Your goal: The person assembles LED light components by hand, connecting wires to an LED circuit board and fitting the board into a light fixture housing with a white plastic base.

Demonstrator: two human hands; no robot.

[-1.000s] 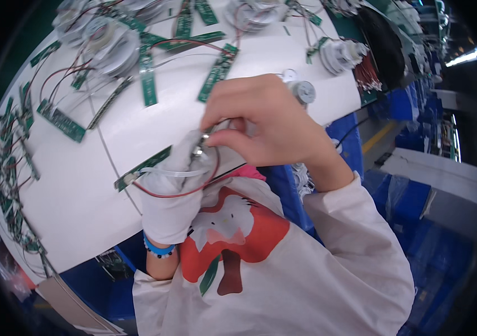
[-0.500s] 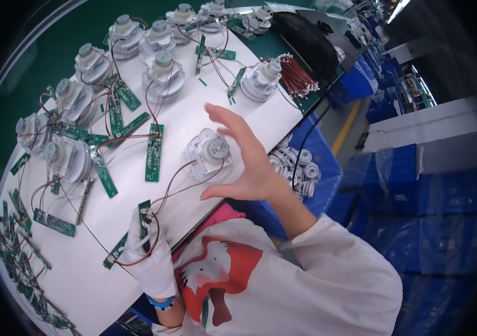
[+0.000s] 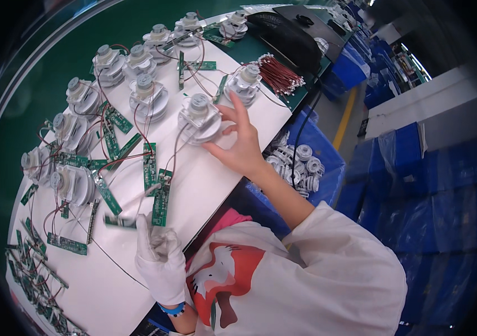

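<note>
My bare right hand (image 3: 241,143) has its thumb and fingers around the right side of a white motor assembly (image 3: 198,117) with a round grey motor on top. Wires run from this assembly down to a green circuit board (image 3: 161,199) on the white table top. In a white glove, my left hand (image 3: 160,260) is just below that board, index finger stretched out and the others loosely bent, with nothing seen in them. Beside its index fingertip is a second small green board (image 3: 120,222), blurred by motion. A pale cable links the two boards.
Several similar motor assemblies (image 3: 149,98) with wired boards stand along the table's far and left sides. Loose boards (image 3: 37,274) pile up at the left edge. Red wires (image 3: 280,75) lie bundled at the back right. A blue bin (image 3: 333,168) of white parts stands right of the table.
The motor assembly has moved away from me, toward the others, with my right hand now around it. My left hand has let go of the boards, which now lie farther from me.
</note>
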